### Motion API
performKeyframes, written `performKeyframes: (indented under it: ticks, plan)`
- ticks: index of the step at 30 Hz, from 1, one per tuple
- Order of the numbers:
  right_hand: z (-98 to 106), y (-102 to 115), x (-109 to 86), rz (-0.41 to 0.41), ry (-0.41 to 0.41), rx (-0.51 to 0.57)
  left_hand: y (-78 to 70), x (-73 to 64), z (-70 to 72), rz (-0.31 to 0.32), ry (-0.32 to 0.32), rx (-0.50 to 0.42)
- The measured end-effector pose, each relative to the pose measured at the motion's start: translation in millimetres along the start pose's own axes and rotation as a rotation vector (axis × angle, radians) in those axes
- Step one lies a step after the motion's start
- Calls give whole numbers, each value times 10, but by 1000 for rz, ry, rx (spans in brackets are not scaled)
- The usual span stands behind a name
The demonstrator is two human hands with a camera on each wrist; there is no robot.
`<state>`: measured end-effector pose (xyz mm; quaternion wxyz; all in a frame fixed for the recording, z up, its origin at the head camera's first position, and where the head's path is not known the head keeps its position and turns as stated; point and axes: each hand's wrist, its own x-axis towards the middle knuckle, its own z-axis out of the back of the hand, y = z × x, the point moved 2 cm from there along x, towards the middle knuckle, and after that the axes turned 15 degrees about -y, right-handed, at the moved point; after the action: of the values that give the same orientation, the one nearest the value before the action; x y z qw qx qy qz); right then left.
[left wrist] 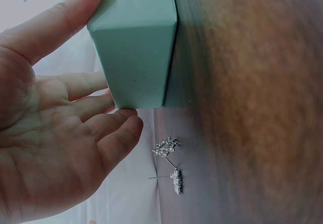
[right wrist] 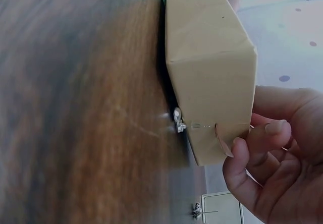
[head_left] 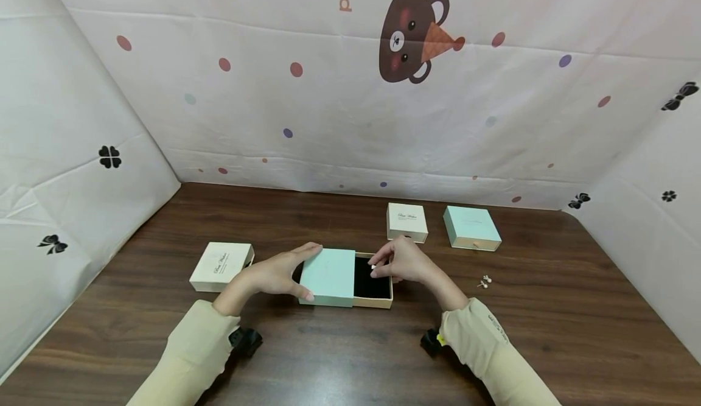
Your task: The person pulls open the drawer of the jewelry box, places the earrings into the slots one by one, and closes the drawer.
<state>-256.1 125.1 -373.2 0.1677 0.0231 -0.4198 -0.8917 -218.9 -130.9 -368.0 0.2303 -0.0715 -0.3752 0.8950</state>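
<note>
A teal jewellery box [head_left: 328, 275] lies on the table, its beige drawer [head_left: 374, 303] slid out to the right and lined in black. My left hand [head_left: 279, 272] grips the teal sleeve from the left, thumb at the near edge and fingers at the far one. Over the drawer's far right part, my right hand [head_left: 406, 261] pinches a small white thing [head_left: 373, 266] that looks like an earring; the right wrist view does not show it. Sparkling earrings [left wrist: 166, 146] lie beyond the left hand. Other earrings [head_left: 484, 282] rest right of the right hand.
A white box [head_left: 220, 266] stands on the left. At the back right are a smaller white box [head_left: 407, 221] and another teal box [head_left: 473, 227]. The brown table [head_left: 339, 357] meets a patterned cloth backdrop [head_left: 328, 108] at its back and sides.
</note>
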Motion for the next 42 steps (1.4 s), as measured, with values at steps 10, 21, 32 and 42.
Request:
performKeyframes:
  ticks: [10, 21, 32, 42]
  plan:
    - [-7, -21, 3, 10, 30, -2, 12, 4, -5, 8, 14, -15]
    - [4, 10, -8, 150, 52, -96, 15, 4, -1, 6, 15, 1]
    - [11, 17, -17, 161, 40, -85, 21, 6, -1, 15, 17, 2]
    - [-15, 13, -12, 174, 38, -99, 24, 4, -4, 17, 21, -4]
